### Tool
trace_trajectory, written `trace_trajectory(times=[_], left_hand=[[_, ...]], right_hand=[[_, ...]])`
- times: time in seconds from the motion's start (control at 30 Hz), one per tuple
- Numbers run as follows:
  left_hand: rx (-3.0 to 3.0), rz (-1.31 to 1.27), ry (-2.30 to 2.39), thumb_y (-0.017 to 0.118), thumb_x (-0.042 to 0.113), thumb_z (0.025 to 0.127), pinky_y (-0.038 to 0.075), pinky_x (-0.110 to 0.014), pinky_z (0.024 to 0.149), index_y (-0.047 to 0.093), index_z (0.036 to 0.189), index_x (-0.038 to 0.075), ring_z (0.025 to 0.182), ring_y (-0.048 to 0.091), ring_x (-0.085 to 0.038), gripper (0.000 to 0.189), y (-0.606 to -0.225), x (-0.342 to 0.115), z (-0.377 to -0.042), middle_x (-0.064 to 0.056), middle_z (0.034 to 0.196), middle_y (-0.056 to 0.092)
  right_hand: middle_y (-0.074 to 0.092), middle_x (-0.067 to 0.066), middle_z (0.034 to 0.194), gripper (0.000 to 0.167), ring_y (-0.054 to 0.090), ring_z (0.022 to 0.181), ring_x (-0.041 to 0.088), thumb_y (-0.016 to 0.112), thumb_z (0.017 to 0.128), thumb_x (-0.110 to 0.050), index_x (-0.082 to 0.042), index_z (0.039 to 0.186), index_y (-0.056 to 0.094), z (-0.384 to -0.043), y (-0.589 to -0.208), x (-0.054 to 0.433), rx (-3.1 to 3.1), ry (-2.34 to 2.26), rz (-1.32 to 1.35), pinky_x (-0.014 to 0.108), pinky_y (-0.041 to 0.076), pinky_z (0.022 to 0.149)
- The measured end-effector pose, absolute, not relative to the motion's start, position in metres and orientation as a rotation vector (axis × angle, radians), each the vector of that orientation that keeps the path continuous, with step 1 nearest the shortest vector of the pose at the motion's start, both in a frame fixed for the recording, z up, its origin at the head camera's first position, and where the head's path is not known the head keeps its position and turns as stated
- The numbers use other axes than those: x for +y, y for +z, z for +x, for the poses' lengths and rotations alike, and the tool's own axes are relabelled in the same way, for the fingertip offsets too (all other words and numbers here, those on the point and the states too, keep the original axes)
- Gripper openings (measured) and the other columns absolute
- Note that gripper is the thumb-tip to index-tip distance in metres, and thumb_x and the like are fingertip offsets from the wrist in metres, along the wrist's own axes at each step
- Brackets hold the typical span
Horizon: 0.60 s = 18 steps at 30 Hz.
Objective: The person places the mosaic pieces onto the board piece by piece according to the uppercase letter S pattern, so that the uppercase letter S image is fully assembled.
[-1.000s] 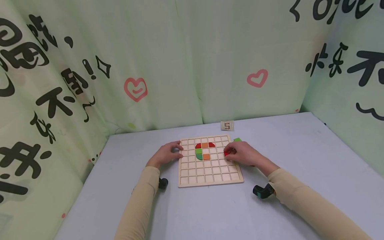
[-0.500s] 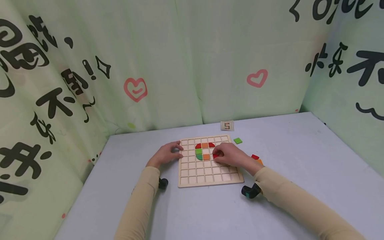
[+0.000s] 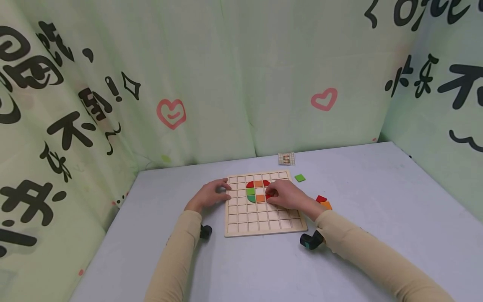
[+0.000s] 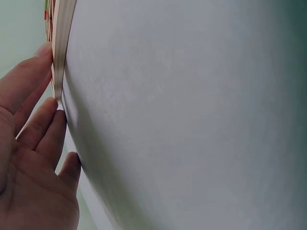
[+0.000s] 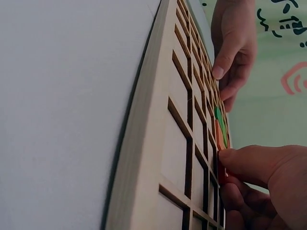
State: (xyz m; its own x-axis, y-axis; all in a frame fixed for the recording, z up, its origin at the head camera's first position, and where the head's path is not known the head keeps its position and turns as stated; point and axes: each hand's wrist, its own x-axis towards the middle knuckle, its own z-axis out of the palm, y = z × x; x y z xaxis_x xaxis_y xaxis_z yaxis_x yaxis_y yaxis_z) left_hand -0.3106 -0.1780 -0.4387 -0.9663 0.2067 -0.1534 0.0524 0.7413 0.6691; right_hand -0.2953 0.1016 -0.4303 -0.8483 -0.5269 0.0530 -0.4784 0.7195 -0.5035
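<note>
A square wooden grid board [image 3: 247,218] lies on the table. In its cells sit a few flat coloured tiles: a red rounded tile [image 3: 250,184], an orange square [image 3: 258,183], a light green square [image 3: 250,191], a dark green rounded tile [image 3: 251,199] and another orange square [image 3: 260,198]. My right hand [image 3: 288,195] pinches a red tile [image 5: 221,170] at the cell right of that lower orange square; the fingers partly cover the tile. Relaxed fingers of my left hand [image 3: 209,195] touch the board's left edge, as the left wrist view also shows.
Right of the board lie a loose green tile [image 3: 299,178], a red tile [image 3: 321,199] and an orange tile [image 3: 326,205]. A small printed card [image 3: 286,158] lies behind the board. A pale green curtain [image 3: 245,84] hangs along the table's back edge.
My right hand has moved left across the board with the red tile, slowing over the last half second. This uncovered the loose tiles at the right. My left hand stays put.
</note>
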Motion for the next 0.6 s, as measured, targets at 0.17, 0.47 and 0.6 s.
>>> trace_trajectory(times=[0.17,0.47,0.6], left_hand=[[2.723,0.201,1.037,0.075,0.021,0.087,0.023,-0.047,0.118,0.069,0.110,0.016,0.145,0.027,-0.027,0.024,-0.4388,-0.1775,-0.3105,-0.001,0.153,0.042],[2.722,0.210,1.033,0.074,0.021,0.087,0.023,-0.047,0.117,0.069,0.111,0.016,0.145,0.027,-0.027,0.025,-0.4388,-0.1772,-0.3097,0.000,0.152,0.042],[2.727,0.220,1.028,0.074,0.020,0.087,0.023,-0.047,0.117,0.069,0.111,0.016,0.145,0.027,-0.027,0.025,-0.4389,-0.1772,-0.3101,-0.001,0.152,0.042]], right_hand=[[0.067,0.002,0.090,0.017,0.055,0.080,0.016,0.074,0.086,-0.011,-0.004,0.101,0.072,-0.2964,-0.4307,0.1013,2.825,-0.778,-0.839,0.030,0.052,0.076],[0.066,0.002,0.090,0.016,0.055,0.081,0.017,0.073,0.087,-0.011,-0.004,0.101,0.071,-0.2973,-0.4307,0.1017,2.812,-0.788,-0.818,0.031,0.052,0.077],[0.066,0.002,0.089,0.014,0.055,0.081,0.016,0.073,0.087,-0.010,-0.004,0.099,0.071,-0.2968,-0.4303,0.1024,2.812,-0.794,-0.809,0.031,0.052,0.077]])
